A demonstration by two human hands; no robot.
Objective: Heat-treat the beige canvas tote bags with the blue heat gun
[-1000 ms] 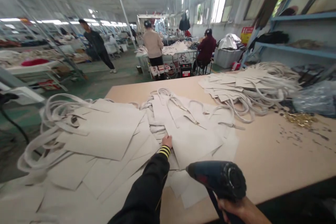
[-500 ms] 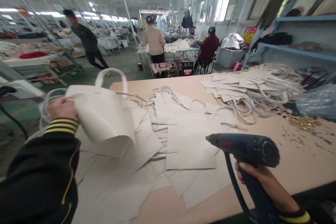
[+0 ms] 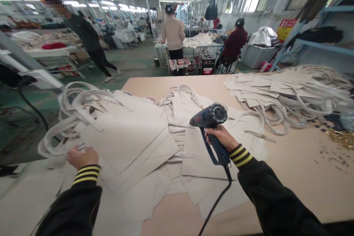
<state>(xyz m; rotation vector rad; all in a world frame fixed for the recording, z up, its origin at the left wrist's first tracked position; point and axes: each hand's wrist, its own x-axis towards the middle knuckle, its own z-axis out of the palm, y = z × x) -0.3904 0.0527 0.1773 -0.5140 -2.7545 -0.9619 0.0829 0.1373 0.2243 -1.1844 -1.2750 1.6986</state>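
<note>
My right hand is wrapped around the grip of a dark heat gun, its nozzle aimed left over the pale bag panels. On the left, my left hand has its fingers curled at the edge of a stack of cream bag panels, closed around a pale bag handle. Looped handles of the stack bunch up above that hand. Beneath the heat gun lies another flat cream panel; the gun and my right forearm hide part of it.
A second heap of cream panels with handles lies at the table's far right. Gold hardware and small dark bits are scattered near it. The heat gun's cord runs toward me. Several people work or walk beyond the table.
The lifted cream bag panel has come down onto the left stack, and my left hand has lowered. My right hand has brought the heat gun left and farther away. The view has shifted.
</note>
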